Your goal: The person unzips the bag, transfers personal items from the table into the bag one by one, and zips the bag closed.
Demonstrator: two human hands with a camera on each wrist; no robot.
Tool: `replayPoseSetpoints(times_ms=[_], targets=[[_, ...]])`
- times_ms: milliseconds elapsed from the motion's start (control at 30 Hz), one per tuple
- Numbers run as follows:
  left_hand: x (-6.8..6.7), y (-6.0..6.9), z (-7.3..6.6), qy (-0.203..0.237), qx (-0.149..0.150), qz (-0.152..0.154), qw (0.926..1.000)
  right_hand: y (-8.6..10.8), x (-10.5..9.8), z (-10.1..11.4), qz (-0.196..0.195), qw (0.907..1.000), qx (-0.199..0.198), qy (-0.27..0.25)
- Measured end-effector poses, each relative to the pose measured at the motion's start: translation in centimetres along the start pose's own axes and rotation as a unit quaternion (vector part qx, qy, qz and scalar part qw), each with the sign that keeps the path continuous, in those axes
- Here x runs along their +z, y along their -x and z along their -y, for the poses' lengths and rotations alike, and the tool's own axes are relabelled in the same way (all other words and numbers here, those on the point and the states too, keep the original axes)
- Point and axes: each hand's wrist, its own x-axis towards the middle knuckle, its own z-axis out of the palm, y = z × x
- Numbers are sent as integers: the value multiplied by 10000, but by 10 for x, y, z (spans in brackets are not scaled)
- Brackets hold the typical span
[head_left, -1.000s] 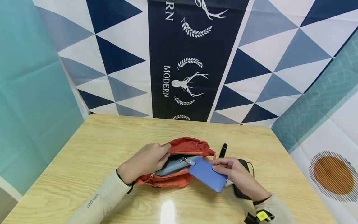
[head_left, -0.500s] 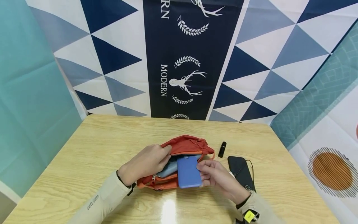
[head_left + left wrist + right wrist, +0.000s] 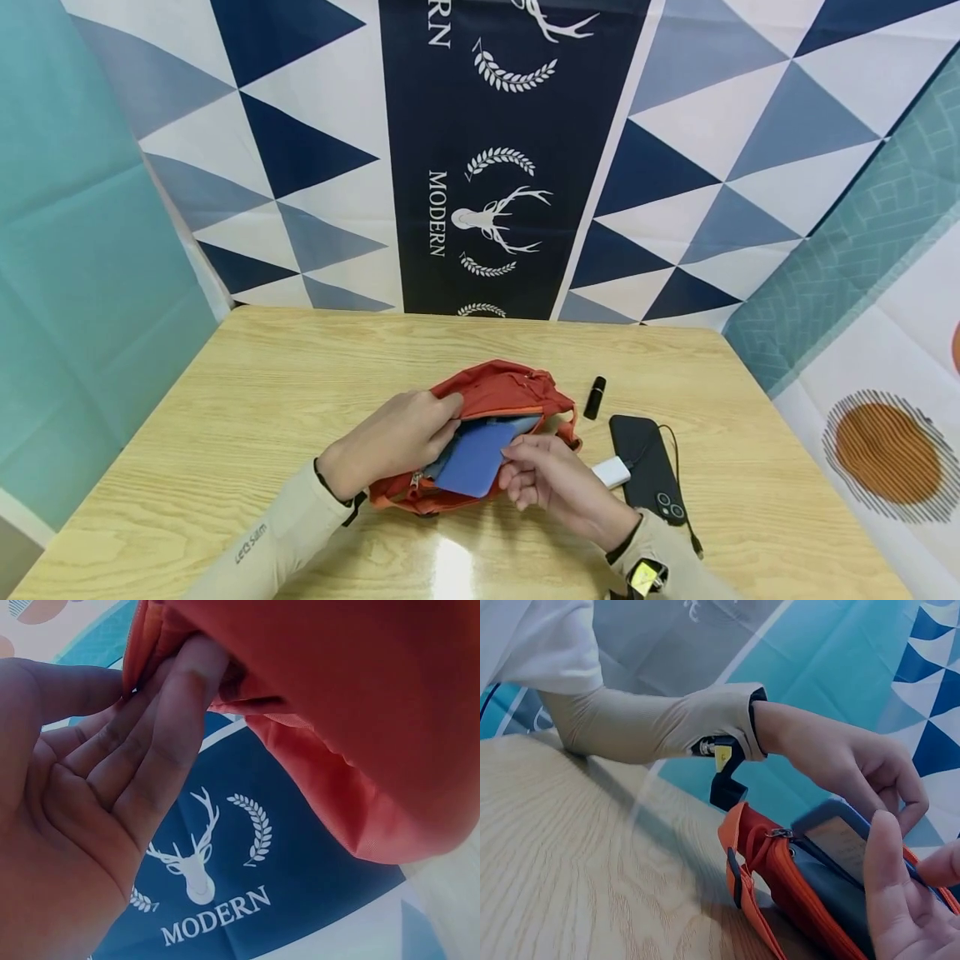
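Observation:
A red waist bag with orange zip edges lies unzipped in the middle of the table. My left hand pinches the far edge of its opening and lifts it; the left wrist view shows the thumb and fingers on the red fabric. At the opening, my right hand pinches the right edge of a flat blue card holder, tilted partly into the bag. A pale card face shows in the holder in the right wrist view. Beneath it lies a grey-blue item, mostly hidden.
Right of the bag lie a black phone, a small white block and a black cable. A short black tube stands or lies behind them. Patterned cloth hangs beyond the wooden table.
My right hand has carried the blue card holder leftward from beside the bag into its opening, uncovering the phone and white block. My left hand keeps its hold on the bag's edge.

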Motion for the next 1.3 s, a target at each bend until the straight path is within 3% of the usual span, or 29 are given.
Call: replayPoseSetpoints(times_ms=[300,600,733,833,933,1067,1100,1167,1267,1300], targets=[[-1,1,-1,-251,62,-89,9996,-2,3,-3,-719,9957,-232,-532],[-2,0,-5,-404,155,-70,9990,-1,6,-4,-578,9961,-303,-587],[-1,1,-5,-408,172,-62,9990,3,11,-4,-291,9987,-406,-27],[-2,1,-6,-437,187,-59,9989,7,16,-6,-134,9918,-755,1024],[-2,1,-6,-415,185,-74,9989,10,20,-8,-113,9675,-1167,2239],[-3,1,-6,-423,219,-108,9988,11,19,-7,-251,9220,-1524,3551],[-3,1,-6,-428,231,-105,9988,11,18,-7,-303,9056,-1616,3909],[-2,1,-6,-450,250,-101,9986,10,15,-7,-423,8596,-1807,4761],[-1,2,-7,-458,236,-58,9987,8,10,-10,-576,7738,-1912,6012],[-1,2,-7,-470,233,-44,9986,8,9,-11,-579,7489,-1890,6325]])
